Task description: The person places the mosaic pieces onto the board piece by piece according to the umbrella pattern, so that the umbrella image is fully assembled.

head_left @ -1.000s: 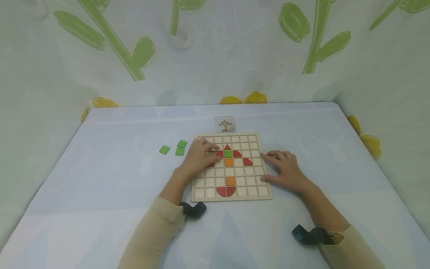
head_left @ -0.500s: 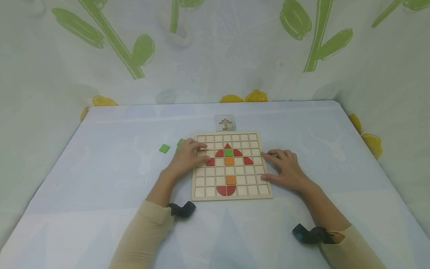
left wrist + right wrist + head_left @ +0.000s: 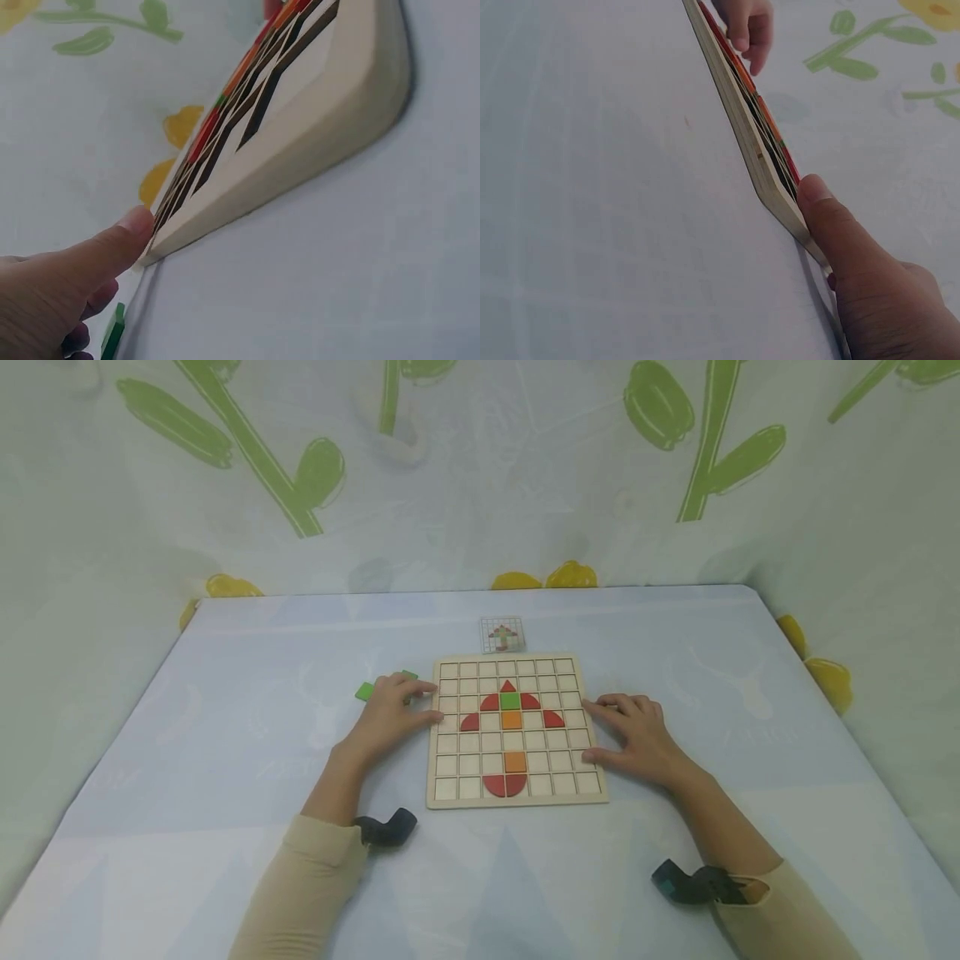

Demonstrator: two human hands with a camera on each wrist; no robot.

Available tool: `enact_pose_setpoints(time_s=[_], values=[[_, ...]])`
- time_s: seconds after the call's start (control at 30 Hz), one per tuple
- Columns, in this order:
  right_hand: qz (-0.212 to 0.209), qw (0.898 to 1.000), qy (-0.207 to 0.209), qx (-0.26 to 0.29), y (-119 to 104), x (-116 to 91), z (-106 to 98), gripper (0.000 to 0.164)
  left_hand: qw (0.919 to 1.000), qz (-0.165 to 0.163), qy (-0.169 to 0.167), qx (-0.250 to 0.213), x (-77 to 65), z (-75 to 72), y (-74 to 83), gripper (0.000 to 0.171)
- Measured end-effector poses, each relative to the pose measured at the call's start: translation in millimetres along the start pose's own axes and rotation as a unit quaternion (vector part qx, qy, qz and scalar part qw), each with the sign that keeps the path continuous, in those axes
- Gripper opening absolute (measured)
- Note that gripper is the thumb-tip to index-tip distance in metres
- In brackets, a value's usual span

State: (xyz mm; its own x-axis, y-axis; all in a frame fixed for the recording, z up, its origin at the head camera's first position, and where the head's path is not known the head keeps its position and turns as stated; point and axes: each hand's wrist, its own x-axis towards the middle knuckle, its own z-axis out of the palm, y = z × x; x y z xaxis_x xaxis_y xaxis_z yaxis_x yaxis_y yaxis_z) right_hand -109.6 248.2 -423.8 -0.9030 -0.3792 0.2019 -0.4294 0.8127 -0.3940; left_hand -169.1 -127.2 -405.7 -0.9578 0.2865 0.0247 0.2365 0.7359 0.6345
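Observation:
A wooden grid board (image 3: 517, 803) lies flat on the table. Set in its cells are a red triangle (image 3: 507, 687), a green square (image 3: 510, 700), orange squares (image 3: 515, 762) and several red quarter circles (image 3: 553, 719). At the board's left edge, my left hand (image 3: 386, 714) has thumb and forefinger spread at the rim, with nothing seen between them. My right hand (image 3: 633, 739) rests thumb and forefinger, well apart, on the right rim. Loose green square tiles (image 3: 363, 692) lie beyond my left hand, which partly hides them.
Behind the board lies a small clear-looking card (image 3: 502, 634) printed with a gridded figure in red and green. The pale table (image 3: 225, 735) extends on both sides, and a leaf-patterned sheet (image 3: 480, 485) hangs behind its far edge.
My left hand has moved left, off the board's cells to its left rim, uncovering the red quarter circle there and covering part of the loose green tiles. My right hand stays put.

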Motion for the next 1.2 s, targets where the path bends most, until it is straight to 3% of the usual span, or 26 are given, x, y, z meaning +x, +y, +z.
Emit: enact_pose_setpoints(time_s=[0.57,0.83,1.2], values=[[0.004,1.000,-0.004,-0.005,-1,0,-2,0.071,0.9976,-0.050,0.029,0.038,0.1,-17.2,-21.2,0.043],[0.010,1.000,-0.009,-0.005,-3,1,-2,0.071,0.9976,-0.028,0.030,0.055,-1.1,-21.6,-25.8,0.044],[0.006,1.000,-0.005,-0.002,-2,0,-2,0.071,0.9989,-0.011,0.041,0.017,-3.2,-22.0,-28.4,0.035]])
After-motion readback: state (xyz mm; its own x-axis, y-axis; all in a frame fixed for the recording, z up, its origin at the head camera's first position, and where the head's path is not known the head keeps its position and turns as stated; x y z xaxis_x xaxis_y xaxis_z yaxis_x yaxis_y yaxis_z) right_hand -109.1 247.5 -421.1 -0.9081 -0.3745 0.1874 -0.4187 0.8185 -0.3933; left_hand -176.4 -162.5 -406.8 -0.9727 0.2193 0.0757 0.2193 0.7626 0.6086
